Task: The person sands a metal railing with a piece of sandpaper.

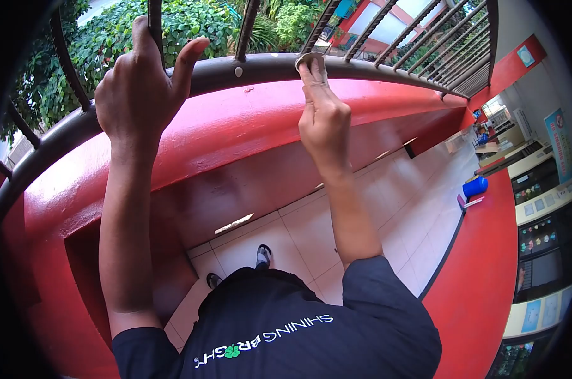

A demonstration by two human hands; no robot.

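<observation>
My left hand (137,95) is at the dark metal railing (216,74), over its thick curved bottom rail. One upright bar (155,28) passes between its raised index finger and outstretched thumb; the other fingers curl out of sight around the rail. My right hand (324,117) presses a small pale, folded sheet (310,60) against the top of the rail with its fingertips. That spot lies right at the foot of another twisted upright bar (321,28). Between the two hands, a light round spot (238,72) marks the rail's side.
Under the railing runs a glossy red ledge (248,104) on a low wall. Leafy bushes (197,31) grow beyond the bars. Pale floor tiles (298,243) lie around my feet. A blue bucket (475,186) and a dustpan-like pink item (470,201) are farther right, near windows and posters.
</observation>
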